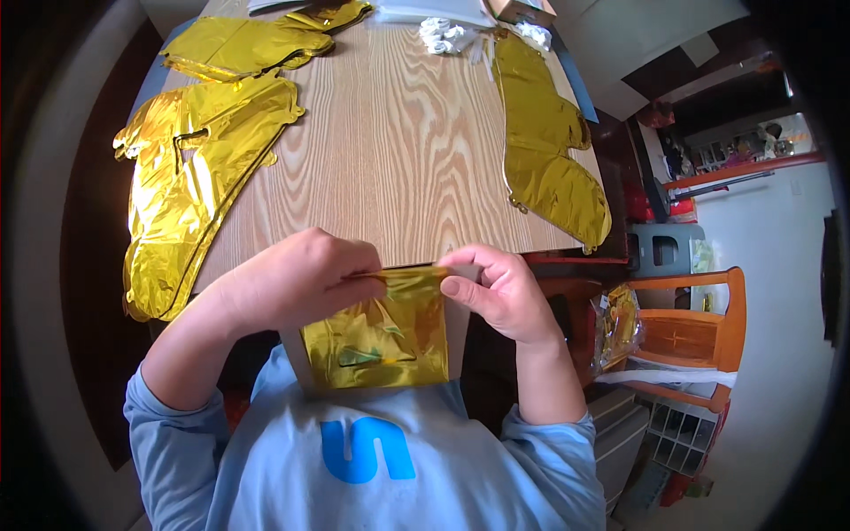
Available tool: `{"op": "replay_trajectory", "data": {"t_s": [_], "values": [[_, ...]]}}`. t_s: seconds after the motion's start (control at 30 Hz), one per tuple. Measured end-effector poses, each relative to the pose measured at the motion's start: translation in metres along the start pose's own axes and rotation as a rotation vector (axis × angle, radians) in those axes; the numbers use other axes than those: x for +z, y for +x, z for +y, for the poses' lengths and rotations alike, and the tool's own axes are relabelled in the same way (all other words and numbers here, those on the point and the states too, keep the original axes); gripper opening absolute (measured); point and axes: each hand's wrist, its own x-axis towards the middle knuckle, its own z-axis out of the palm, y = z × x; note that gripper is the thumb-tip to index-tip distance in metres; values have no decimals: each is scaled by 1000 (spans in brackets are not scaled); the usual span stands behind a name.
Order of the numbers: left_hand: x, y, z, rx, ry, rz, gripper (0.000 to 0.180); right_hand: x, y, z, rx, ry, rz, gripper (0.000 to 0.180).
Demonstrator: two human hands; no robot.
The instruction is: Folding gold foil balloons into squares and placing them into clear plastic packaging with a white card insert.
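Observation:
A folded gold foil balloon point(398, 341) hangs over my lap, just in front of the table's near edge. My left hand point(323, 270) is closed on its upper left edge, fingers curled under and partly hidden. At the upper right corner, my right hand point(496, 292) pinches the foil between thumb and fingers. A pale flat sheet point(459, 332) shows behind the foil on both sides; what it is made of I cannot tell. Two flat gold foil balloons lie on the table's left side, the nearer one point(190, 177) below the farther one point(248, 49).
Another flat gold foil balloon point(544, 133) lies along the right edge of the wooden table point(390, 150). White bundles point(443, 35), thin clear straws point(482, 53) and clear plastic sheets point(429, 11) sit at the far end. A wooden chair point(682, 341) holding a packet stands at right.

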Motion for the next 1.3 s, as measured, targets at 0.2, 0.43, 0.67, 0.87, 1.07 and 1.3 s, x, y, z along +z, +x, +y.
{"op": "replay_trajectory", "data": {"t_s": [0.2, 0.43, 0.67, 0.87, 1.07, 1.3], "values": [[-8, 0, -17, -193, -149, -12, 21, 8, -36, 58, -26, 265, -37, 73], [-52, 34, -9, -449, -430, -243, 26, 27, -48, -3, -57, 570, 17, 56], [-68, 88, -42, -463, 25, -131, 34, 0, 14, 18, -103, 289, 269, 55], [-43, 102, -87, -465, 265, 153, 39, -9, 48, 43, -234, -548, 501, 49], [-38, 94, -89, -359, 15, 128, 31, -1, 42, 37, -174, -549, 457, 41], [-36, 88, -91, -344, -58, 118, 29, 19, 18, 29, -604, -1210, 604, 41]]}}
